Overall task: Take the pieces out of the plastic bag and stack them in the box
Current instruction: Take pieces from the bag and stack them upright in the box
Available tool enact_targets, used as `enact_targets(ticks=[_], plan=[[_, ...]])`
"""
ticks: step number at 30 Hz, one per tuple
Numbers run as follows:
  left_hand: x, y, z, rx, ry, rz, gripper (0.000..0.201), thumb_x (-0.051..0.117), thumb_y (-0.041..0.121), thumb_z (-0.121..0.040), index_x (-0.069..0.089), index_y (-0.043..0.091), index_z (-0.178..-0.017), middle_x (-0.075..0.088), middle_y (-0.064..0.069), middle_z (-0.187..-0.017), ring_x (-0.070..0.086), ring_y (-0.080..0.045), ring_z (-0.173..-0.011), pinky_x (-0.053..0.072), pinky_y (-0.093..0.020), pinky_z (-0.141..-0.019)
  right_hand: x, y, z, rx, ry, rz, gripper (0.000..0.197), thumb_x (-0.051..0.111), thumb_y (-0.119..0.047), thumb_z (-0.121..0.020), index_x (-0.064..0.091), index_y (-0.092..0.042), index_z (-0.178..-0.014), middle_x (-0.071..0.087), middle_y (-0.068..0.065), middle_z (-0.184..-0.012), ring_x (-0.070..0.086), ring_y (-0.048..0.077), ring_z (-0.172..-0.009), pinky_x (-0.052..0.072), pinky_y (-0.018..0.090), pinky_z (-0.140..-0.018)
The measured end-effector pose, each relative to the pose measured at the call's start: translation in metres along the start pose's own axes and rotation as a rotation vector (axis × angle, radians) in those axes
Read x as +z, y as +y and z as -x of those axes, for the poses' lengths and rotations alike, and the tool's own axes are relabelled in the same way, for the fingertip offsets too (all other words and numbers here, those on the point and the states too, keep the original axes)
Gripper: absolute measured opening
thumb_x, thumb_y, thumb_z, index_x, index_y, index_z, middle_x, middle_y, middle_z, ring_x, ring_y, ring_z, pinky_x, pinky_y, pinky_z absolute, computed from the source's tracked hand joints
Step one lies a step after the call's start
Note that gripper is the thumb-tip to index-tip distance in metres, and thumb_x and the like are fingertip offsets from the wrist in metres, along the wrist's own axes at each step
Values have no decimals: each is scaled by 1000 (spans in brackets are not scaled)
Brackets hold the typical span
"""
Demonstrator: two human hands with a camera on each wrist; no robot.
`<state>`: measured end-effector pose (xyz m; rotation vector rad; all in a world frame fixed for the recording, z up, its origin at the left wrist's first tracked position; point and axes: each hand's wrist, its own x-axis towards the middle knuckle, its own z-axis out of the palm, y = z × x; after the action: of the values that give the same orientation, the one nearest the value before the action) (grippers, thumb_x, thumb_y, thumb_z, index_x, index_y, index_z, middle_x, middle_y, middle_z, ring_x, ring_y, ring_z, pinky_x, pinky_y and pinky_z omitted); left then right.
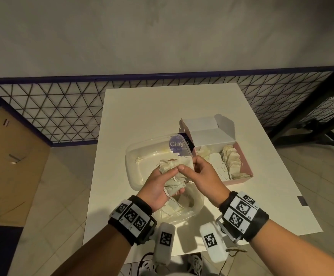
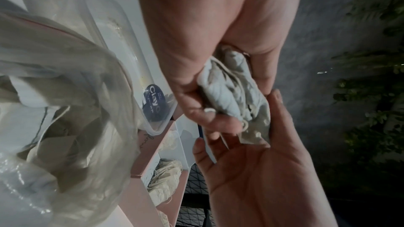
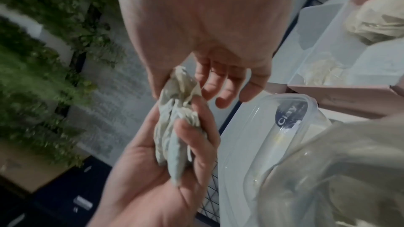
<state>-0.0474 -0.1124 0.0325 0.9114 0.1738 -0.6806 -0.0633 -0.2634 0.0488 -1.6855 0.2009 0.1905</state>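
Both hands hold a crumpled bundle of beige pieces (image 1: 173, 172) just above the clear plastic bag (image 1: 184, 210) at the table's near edge. My left hand (image 1: 168, 181) grips the bundle (image 2: 231, 89) from below, fingers curled round it. My right hand (image 1: 190, 165) pinches the bundle's upper end (image 3: 180, 82) between thumb and fingers. More pieces lie in the bag (image 2: 54, 135). The open pink box (image 1: 247, 166) stands to the right, with a row of pieces (image 1: 231, 162) stacked on edge along its right side and a few (image 1: 204, 151) at its far left.
A clear plastic tub (image 1: 134, 156) with a dark "Clay" label (image 1: 179, 145) lies left of the box, right behind the hands. The white table (image 1: 152, 108) has bare room at the back. A wire fence (image 1: 52, 108) runs behind it, and a brown cardboard box (image 1: 13, 166) stands on the floor to the left.
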Motion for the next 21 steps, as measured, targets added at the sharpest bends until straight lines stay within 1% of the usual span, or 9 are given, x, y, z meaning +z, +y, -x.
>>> enact_targets(ticks=[1, 3, 5, 7, 10, 13, 16, 18, 21], plan=[[0, 1, 0, 8, -9, 5, 31, 60, 18, -84, 61, 8, -114, 68, -12, -98, 67, -23, -79, 51, -31, -56, -1, -1, -1, 22, -4, -40, 49, 74, -42, -74, 57, -1, -96, 56, 24, -88, 58, 23, -76, 53, 41, -72], [-3, 2, 1, 19, -18, 45, 25, 61, 15, -86, 63, 10, -110, 69, -13, -97, 68, -24, -77, 51, -30, -55, -6, -4, -2, 60, -8, -155, 37, 69, -24, -83, 55, 7, -94, 51, 18, -82, 54, 17, -62, 50, 25, -55], [-7, 4, 2, 35, -40, 87, 26, 61, 12, -85, 63, 10, -111, 70, -15, -99, 69, -26, -77, 52, -30, -54, -11, -10, -1, 66, -19, -207, 17, 63, -9, -87, 57, 6, -92, 52, 17, -76, 53, 7, -48, 46, 17, -47], [-10, 7, 3, 34, -56, 100, 31, 58, 8, -79, 63, 8, -109, 70, -17, -99, 68, -28, -76, 54, -31, -53, -16, -13, 0, 72, -26, -242, 8, 61, -4, -87, 59, 1, -93, 60, 14, -72, 57, 6, -48, 46, 17, -44], [-14, 11, 3, 37, -42, 83, 33, 56, 1, -72, 61, 4, -105, 68, -22, -94, 66, -31, -66, 54, -33, -49, -23, -12, -1, 90, -24, -240, 18, 62, -4, -86, 63, -2, -103, 62, 16, -79, 60, 14, -57, 47, 21, -46], [-18, 12, 3, 42, -12, 69, 36, 58, 0, -71, 57, 1, -107, 67, -22, -91, 65, -33, -68, 54, -35, -49, -30, -12, 0, 99, -15, -228, 5, 62, -7, -86, 67, -8, -88, 57, 15, -80, 51, 22, -67, 45, 28, -58], [-23, 14, 5, 49, 14, 74, 43, 60, 1, -73, 54, -1, -115, 68, -19, -93, 67, -30, -75, 55, -36, -53, -38, -15, 2, 73, 51, -235, 16, 58, -4, -87, 63, -13, -74, 56, 12, -81, 49, 21, -77, 40, 34, -74], [-26, 13, 5, 63, 36, 46, 48, 63, 1, -74, 52, -2, -121, 66, -20, -99, 67, -30, -78, 55, -36, -55, -44, -23, 4, 51, 74, -288, 18, 54, -1, -88, 58, -11, -74, 55, 12, -79, 51, 20, -73, 41, 30, -72], [-27, 12, 5, 91, 50, -10, 38, 67, -4, -77, 58, 2, -114, 66, -19, -101, 66, -28, -79, 56, -35, -56, -49, -31, 8, 81, 33, -396, 18, 51, 0, -89, 55, -11, -76, 60, 4, -72, 53, 13, -63, 43, 24, -59]])
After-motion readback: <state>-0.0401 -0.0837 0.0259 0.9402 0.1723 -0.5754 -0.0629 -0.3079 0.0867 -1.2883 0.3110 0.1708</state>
